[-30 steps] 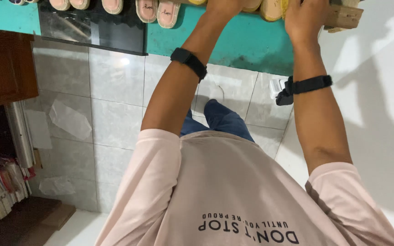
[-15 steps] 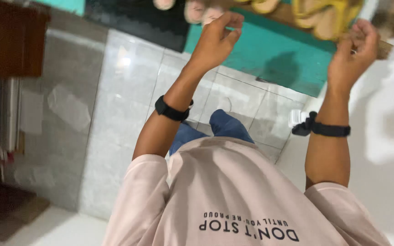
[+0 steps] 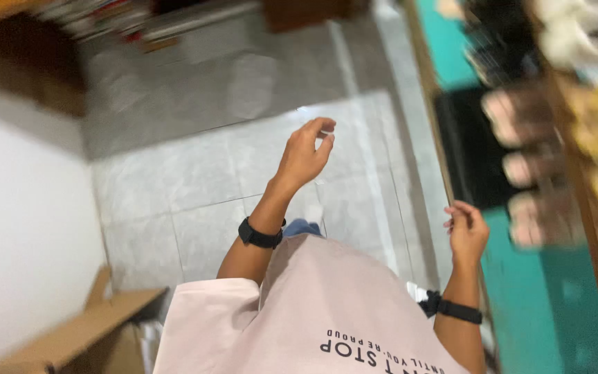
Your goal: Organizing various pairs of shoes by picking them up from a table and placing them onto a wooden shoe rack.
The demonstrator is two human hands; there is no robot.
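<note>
Grey tile floor (image 3: 195, 173) showing under both hands: left hand (image 3: 304, 154) loosely curled, empty; right hand (image 3: 466, 232) pinching nothing visible, nearing blurred sandals (image 3: 527, 166).

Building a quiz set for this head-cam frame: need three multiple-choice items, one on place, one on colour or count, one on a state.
1. Where does the brown cardboard box lie in the view?
A. bottom left, by the white wall
B. top right, on the shelf
C. centre, between the hands

2. What colour are the bands on both wrists?
A. red
B. white
C. black

3. What do the two hands hold?
A. a slipper each
B. nothing, as far as can be seen
C. one book between them

Key: 1 A, the box sits at the lower left against the white wall. 2 C, the black wristband and the other black wristband are both dark. 3 B, the left hand is raised with fingers loosely curled over the grey tiled floor, and the right hand shows no visible object, though the picture is blurred.
</note>
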